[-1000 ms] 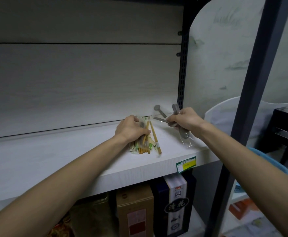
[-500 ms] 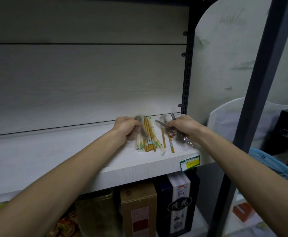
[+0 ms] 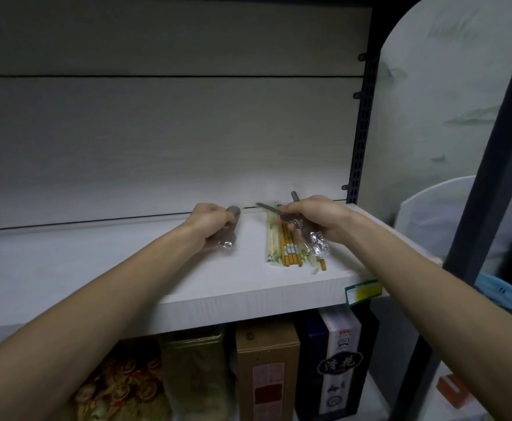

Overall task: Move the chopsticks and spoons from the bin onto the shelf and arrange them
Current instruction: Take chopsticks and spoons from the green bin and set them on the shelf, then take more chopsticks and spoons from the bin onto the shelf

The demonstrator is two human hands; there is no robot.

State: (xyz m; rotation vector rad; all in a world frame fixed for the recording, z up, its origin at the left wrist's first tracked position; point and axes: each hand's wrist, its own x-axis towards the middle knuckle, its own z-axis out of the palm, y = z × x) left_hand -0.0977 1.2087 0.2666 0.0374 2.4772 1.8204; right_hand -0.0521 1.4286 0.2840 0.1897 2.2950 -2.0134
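Observation:
Several chopsticks (image 3: 285,247) in clear wrappers, yellow-brown and pale, lie side by side on the white shelf (image 3: 127,268), pointing front to back. My left hand (image 3: 210,223) is closed around a wrapped metal spoon (image 3: 229,235), resting on the shelf left of the chopsticks. My right hand (image 3: 318,215) grips several wrapped metal spoons (image 3: 317,241) just over the right side of the chopsticks; their handles stick out toward the back wall. A blue bin (image 3: 503,296) shows at the far right, mostly hidden by my right arm.
A dark shelf post (image 3: 361,123) stands at the back right and another dark post (image 3: 491,165) crosses the right foreground. Boxes (image 3: 267,372) and a tin fill the shelf below. A green price tag (image 3: 362,291) hangs on the shelf's front edge.
My left hand moved left, away from the chopsticks, carrying one wrapped spoon. The chopsticks now lie uncovered in a row. My right hand stays over their right side with its spoons.

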